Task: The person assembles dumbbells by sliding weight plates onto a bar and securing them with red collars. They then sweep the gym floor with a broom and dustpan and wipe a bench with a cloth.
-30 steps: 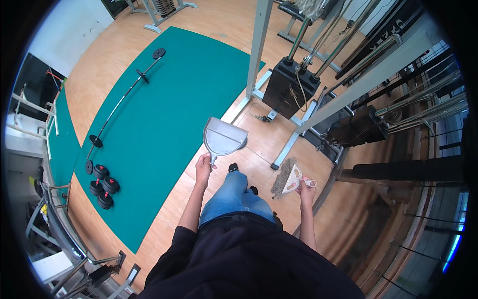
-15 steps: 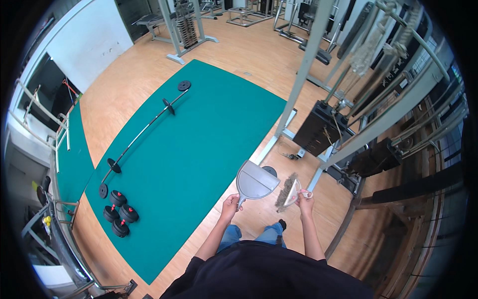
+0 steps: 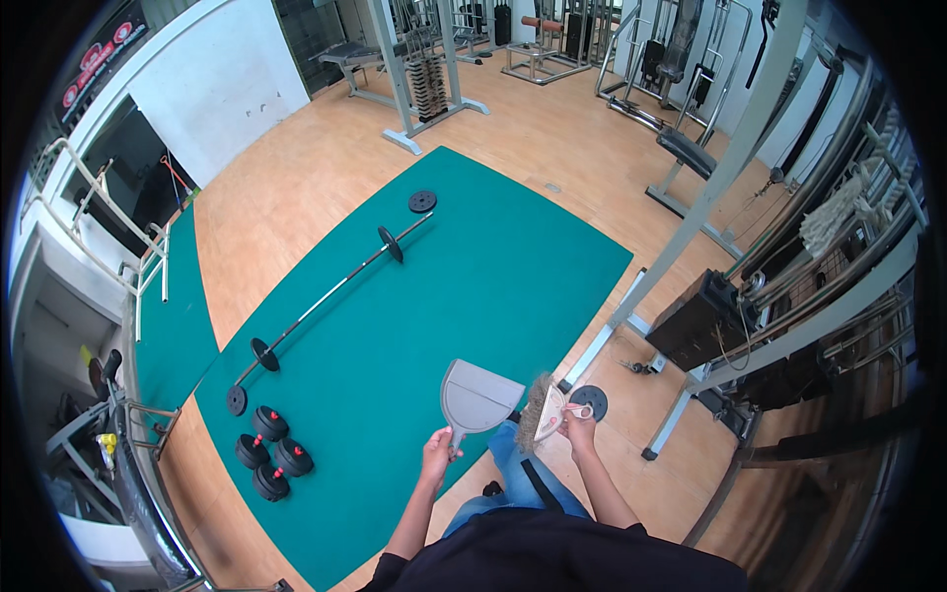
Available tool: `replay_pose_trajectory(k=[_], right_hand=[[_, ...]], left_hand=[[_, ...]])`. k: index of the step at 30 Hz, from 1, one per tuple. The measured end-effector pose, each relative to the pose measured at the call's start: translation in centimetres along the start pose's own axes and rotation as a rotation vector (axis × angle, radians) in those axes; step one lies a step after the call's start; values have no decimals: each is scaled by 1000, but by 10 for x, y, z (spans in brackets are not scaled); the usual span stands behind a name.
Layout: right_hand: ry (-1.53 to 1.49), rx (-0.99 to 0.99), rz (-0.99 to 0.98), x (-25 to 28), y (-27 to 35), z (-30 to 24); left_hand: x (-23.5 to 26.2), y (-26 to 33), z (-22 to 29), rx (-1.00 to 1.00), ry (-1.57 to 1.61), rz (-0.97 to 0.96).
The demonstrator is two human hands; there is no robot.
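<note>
My left hand (image 3: 441, 451) is closed round the handle of a grey dustpan (image 3: 479, 397), which is held up in front of me over the edge of the green mat (image 3: 473, 286). In my right hand (image 3: 579, 430) is a hand brush (image 3: 542, 414) with a pale pinkish body and grey-brown bristles. Its bristles face left toward the dustpan, with a small gap between the two. Under and behind my right hand, a black weight plate (image 3: 590, 402) lies on the wooden floor.
A barbell (image 3: 326, 296) lies across the mat, a loose plate (image 3: 422, 201) past its far end. Two black dumbbells (image 3: 292, 456) with red parts rest at the mat's near left. A cable machine's frame (image 3: 681, 227) rises on the right; a weight-stack machine (image 3: 428, 89) stands far back.
My view has swung left, and a leg has stepped forward. The brush has come closer to the dustpan, and the dustpan is now over the mat. Both hands keep their holds.
</note>
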State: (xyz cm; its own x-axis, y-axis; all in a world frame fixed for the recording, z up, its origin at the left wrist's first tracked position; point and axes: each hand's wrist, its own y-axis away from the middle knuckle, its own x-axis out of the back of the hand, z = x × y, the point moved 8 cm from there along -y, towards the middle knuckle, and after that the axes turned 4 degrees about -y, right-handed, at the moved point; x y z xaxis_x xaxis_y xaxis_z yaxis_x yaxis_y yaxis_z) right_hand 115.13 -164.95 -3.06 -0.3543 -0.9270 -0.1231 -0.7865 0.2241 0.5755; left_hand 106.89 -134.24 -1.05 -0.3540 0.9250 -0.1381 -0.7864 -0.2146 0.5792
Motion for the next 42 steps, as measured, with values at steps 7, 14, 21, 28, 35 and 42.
replay_pose_trajectory(k=[7, 14, 21, 28, 35, 42], right_hand=[[44, -42, 136, -50, -82, -31], [-79, 68, -38, -154, -168, -160], [-132, 177, 5, -185, -263, -258], [-308, 226, 104, -194, -352, -314], [-480, 312, 452, -150, -395, -372], [-611, 325, 758, -76, -423, -370]], left_hand=[[-33, -95, 71, 45, -36, 11], [-92, -206, 213, -92, -109, -96], [-162, -318, 295, -80, -181, -251], [-254, -445, 365, -82, -349, -501], [-401, -545, 431, -73, -531, -834], [-562, -588, 428, -30, -618, -1036]])
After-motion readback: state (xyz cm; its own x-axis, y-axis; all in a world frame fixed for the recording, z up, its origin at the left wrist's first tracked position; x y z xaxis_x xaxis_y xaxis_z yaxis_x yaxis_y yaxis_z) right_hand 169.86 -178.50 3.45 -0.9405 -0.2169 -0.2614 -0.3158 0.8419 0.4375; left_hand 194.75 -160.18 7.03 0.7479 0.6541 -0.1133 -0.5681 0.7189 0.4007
